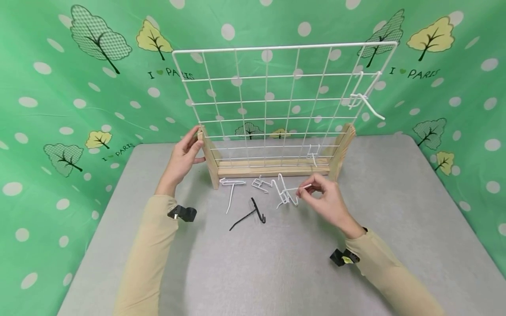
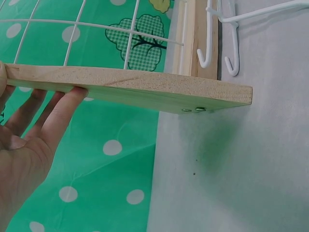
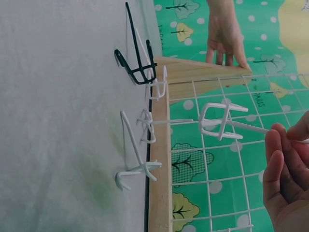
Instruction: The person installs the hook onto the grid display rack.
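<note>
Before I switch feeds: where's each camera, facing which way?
Head: on the head, facing forward and down at the wire grid; left hand, right hand, sleeves show.
Left wrist: on that wrist, facing the wooden upright; left hand shows.
Right wrist: on that wrist, facing the held white hook; both hands show.
Head and right wrist share the black hook.
</note>
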A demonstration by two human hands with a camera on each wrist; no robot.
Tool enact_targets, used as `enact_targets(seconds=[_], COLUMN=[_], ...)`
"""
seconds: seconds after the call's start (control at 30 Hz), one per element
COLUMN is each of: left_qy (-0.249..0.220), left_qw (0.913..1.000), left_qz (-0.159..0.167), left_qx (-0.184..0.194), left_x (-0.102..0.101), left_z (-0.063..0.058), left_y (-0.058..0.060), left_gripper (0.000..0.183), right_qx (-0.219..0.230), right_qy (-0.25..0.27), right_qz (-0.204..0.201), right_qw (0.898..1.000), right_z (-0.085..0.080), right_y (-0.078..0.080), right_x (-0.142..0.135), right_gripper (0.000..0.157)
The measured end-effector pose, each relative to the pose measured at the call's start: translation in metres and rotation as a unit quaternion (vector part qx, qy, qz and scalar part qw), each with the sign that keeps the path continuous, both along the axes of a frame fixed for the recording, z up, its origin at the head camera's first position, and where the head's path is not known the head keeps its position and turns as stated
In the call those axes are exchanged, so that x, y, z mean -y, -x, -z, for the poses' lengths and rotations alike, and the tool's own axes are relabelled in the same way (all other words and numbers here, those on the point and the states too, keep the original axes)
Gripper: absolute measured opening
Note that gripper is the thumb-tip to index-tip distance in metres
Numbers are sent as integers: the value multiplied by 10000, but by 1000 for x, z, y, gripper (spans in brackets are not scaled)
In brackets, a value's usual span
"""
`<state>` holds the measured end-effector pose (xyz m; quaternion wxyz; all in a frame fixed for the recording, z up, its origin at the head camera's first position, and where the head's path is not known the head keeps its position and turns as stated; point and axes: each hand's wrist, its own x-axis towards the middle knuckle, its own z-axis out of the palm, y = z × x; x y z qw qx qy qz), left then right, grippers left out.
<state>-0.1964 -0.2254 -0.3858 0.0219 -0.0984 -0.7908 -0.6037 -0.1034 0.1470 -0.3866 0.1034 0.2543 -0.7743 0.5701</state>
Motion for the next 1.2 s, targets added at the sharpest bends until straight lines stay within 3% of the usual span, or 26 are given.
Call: enact_targets(seconds=[0.2, 0.4, 1.2], left_qy=[24, 12, 30], left_qw=[10000, 10000, 10000], left_qz=[-2, 6, -3], left_qx=[4, -5, 6], left_x=[0, 0, 0], left_z=[1, 1, 0], left_y=[0, 0, 0], left_gripper=[54, 54, 54], right_qx=[-41, -160, -574], right_qy=[472, 659, 752], right_qz=[188, 283, 580], right_qw=[9987, 9973, 9938], right_z=[13, 21, -13], right_y=[9, 18, 30], right_x=[-5, -11, -15], right_gripper=[24, 15, 10])
